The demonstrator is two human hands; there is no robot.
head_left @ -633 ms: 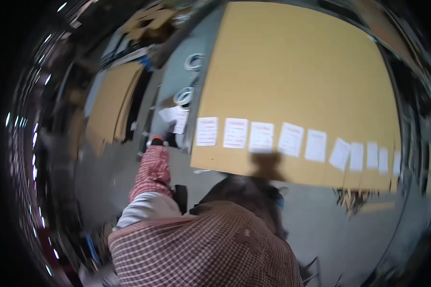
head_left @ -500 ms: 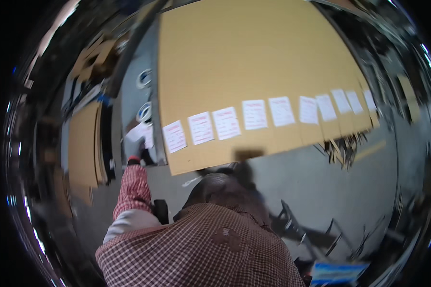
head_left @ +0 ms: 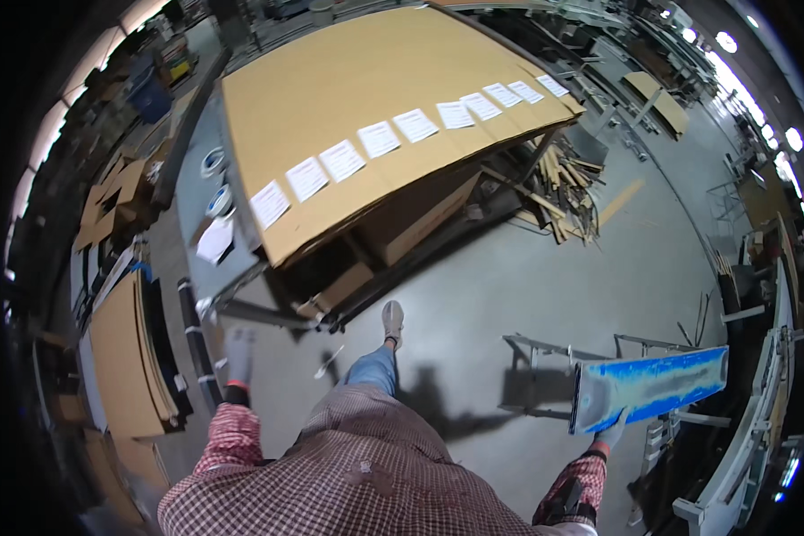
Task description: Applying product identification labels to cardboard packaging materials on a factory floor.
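Observation:
My left hand (head_left: 239,355), in a grey glove, hangs beside the near left corner of the table. Its fingers are stretched out, a little blurred, and hold nothing that I can see. My right hand (head_left: 611,432), also gloved, is low at the right with a finger extended. It overlaps the near edge of a worn blue step platform (head_left: 657,384) on metal legs; whether it touches is unclear. Ahead, a large cardboard sheet (head_left: 357,80) covers the table, with a row of white printed papers (head_left: 379,139) along its near side. Another paper stack (head_left: 215,239) lies on the grey tabletop.
Tape rolls (head_left: 219,200) sit left of the cardboard. Wood strips (head_left: 558,192) are piled beneath the table's right end. Cardboard panels (head_left: 121,357) lean at the left. A long metal frame (head_left: 750,447) stands at the right. My foot (head_left: 393,322) is on the grey floor.
My left hand has left the papers on the grey tabletop and dropped back toward me. My right hand has come into view. The view has shifted, showing more floor and the whole blue platform.

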